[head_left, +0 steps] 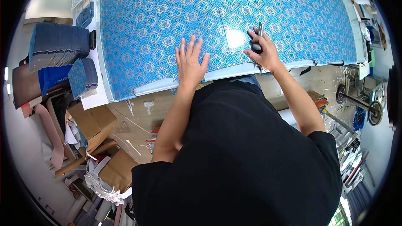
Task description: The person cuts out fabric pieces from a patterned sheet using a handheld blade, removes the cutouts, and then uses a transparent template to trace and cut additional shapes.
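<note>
Blue patterned material covers the large table. My left hand lies flat on it near the front edge, fingers spread, holding nothing. To the right, my right hand is wrapped round a dark tool with a slim grey end pointing away from me. The hand rests low over the material, and its fingers partly hide the tool. Left of this hand, a thin dark line runs across the pattern towards a bright glare spot.
Stacks of blue pieces stand at the left, with a smaller stack by the table corner. Cardboard boxes and scraps lie on the floor at left. A wheeled metal bar is at the right.
</note>
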A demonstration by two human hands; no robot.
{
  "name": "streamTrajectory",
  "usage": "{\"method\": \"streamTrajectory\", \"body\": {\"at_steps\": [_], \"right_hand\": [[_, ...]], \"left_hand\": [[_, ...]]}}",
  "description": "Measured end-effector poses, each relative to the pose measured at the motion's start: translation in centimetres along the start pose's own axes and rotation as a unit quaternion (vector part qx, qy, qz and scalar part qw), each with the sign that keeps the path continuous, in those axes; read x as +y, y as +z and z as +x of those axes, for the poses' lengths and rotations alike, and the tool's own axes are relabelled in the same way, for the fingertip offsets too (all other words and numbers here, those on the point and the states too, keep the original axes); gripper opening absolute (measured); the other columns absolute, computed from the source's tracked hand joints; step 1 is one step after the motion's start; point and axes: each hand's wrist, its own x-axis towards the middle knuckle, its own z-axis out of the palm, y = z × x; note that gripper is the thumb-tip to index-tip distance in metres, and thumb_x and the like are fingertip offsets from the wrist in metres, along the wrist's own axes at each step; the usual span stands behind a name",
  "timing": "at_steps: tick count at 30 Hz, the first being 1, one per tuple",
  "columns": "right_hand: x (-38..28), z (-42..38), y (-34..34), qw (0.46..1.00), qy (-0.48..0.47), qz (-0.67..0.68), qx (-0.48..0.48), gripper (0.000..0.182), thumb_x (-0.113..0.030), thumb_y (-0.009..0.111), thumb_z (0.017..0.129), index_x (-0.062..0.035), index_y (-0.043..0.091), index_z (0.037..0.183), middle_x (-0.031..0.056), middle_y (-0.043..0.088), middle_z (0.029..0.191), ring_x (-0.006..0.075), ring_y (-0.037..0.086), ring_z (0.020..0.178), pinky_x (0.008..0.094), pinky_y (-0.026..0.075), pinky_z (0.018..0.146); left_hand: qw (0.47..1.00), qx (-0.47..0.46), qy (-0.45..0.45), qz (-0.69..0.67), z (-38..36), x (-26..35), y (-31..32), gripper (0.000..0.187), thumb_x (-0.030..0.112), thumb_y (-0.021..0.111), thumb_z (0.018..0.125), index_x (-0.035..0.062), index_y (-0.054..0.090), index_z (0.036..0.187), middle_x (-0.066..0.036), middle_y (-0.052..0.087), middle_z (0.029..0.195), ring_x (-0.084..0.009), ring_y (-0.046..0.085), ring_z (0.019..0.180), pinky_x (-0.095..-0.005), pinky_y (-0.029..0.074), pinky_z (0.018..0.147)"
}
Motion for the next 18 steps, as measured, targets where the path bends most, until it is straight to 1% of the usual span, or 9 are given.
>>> {"method": "streamTrajectory", "body": {"at_steps": [2, 6, 8, 11, 15, 17, 18], "right_hand": [[0.27, -0.01, 0.04, 1.000, -0.019, -0.007, -0.003, 0.044, -0.024, 0.090, 0.082, -0.0040, 0.061, 0.108, 0.0107, 0.063, 0.147, 0.0367, 0.047, 0.147, 0.0464, 0.043, 0.115], [0.30, 0.01, 0.07, 1.000, 0.000, -0.006, -0.004, 0.044, -0.024, 0.090, 0.081, -0.0042, 0.061, 0.107, 0.0110, 0.063, 0.147, 0.0364, 0.046, 0.148, 0.0463, 0.042, 0.116], [0.78, -0.06, 0.16, 0.999, -0.035, -0.029, 0.001, 0.048, -0.028, 0.089, 0.082, -0.0027, 0.067, 0.116, 0.0165, 0.063, 0.143, 0.0371, 0.050, 0.144, 0.0460, 0.046, 0.113], [0.40, -0.05, 0.07, 1.000, -0.006, -0.015, -0.002, 0.047, -0.029, 0.089, 0.082, -0.0026, 0.066, 0.113, 0.0157, 0.063, 0.144, 0.0375, 0.049, 0.144, 0.0466, 0.046, 0.112], [0.61, -0.09, 0.20, 0.999, -0.028, -0.023, 0.003, 0.046, -0.029, 0.089, 0.082, -0.0027, 0.065, 0.112, 0.0156, 0.062, 0.146, 0.0380, 0.049, 0.144, 0.0469, 0.046, 0.112], [0.49, -0.07, 0.25, 1.000, -0.003, 0.000, -0.002, 0.044, -0.024, 0.090, 0.082, -0.0062, 0.059, 0.106, 0.0109, 0.064, 0.146, 0.0358, 0.045, 0.149, 0.0468, 0.041, 0.117], [0.54, -0.02, 0.26, 1.000, -0.005, 0.001, -0.002, 0.044, -0.024, 0.090, 0.082, -0.0062, 0.059, 0.106, 0.0109, 0.064, 0.146, 0.0358, 0.045, 0.149, 0.0468, 0.041, 0.117]], "left_hand": [[1.000, -0.001, 0.000, 0.000, -0.03, 0.02, 0.03, 0.057, 0.038, 0.067, 0.098, 0.0154, 0.059, 0.149, -0.009, 0.045, 0.164, -0.0399, 0.029, 0.156, -0.0597, 0.018, 0.127], [1.000, 0.002, -0.001, -0.002, 0.01, 0.05, 0.09, 0.056, 0.038, 0.067, 0.098, 0.0152, 0.060, 0.148, -0.010, 0.046, 0.163, -0.0399, 0.029, 0.156, -0.0598, 0.018, 0.127], [1.000, 0.004, 0.001, -0.001, -0.04, 0.01, 0.11, 0.056, 0.038, 0.067, 0.097, 0.0150, 0.060, 0.148, -0.010, 0.047, 0.162, -0.0400, 0.029, 0.155, -0.0598, 0.018, 0.127], [1.000, 0.002, 0.003, 0.004, 0.02, -0.02, 0.10, 0.056, 0.038, 0.068, 0.097, 0.0153, 0.060, 0.148, -0.010, 0.047, 0.162, -0.0403, 0.029, 0.155, -0.0600, 0.018, 0.127], [1.000, 0.001, 0.006, 0.005, -0.03, -0.14, 0.19, 0.056, 0.039, 0.068, 0.097, 0.0161, 0.060, 0.148, -0.010, 0.046, 0.163, -0.0404, 0.030, 0.155, -0.0600, 0.018, 0.127], [1.000, 0.003, 0.006, 0.008, 0.04, -0.19, 0.20, 0.056, 0.039, 0.067, 0.098, 0.0166, 0.060, 0.149, -0.010, 0.046, 0.163, -0.0404, 0.030, 0.155, -0.0600, 0.018, 0.127], [1.000, 0.001, 0.005, 0.006, 0.03, -0.17, 0.19, 0.056, 0.039, 0.067, 0.098, 0.0171, 0.060, 0.149, -0.010, 0.046, 0.163, -0.0405, 0.030, 0.155, -0.0600, 0.018, 0.127]]}}
